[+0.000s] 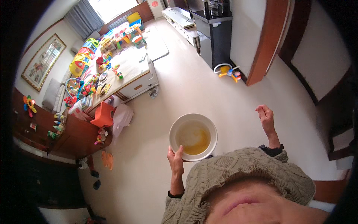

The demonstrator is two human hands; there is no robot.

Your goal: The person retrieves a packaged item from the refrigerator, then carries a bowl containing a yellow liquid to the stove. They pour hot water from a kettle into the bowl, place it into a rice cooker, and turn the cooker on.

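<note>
My left hand (176,161) grips the near left edge of a round white bowl (172,133), its thumb over the rim and its fingers beneath. Yellow grains lie in a curved band on the bottom of the bowl, in what looks like clear liquid. Off to the right, my right hand (266,119) is raised over the floor, apart from the bowl, with its fingers curled loosely and nothing seen in them.
Pale floor (151,126) spreads around me. A long table (131,81) covered in toys stands at the upper left, beside an orange plastic chair (103,114). Orange slippers (107,160) lie at left. A toy (229,72) sits by the black cabinet (221,44) and wooden door frame (261,56).
</note>
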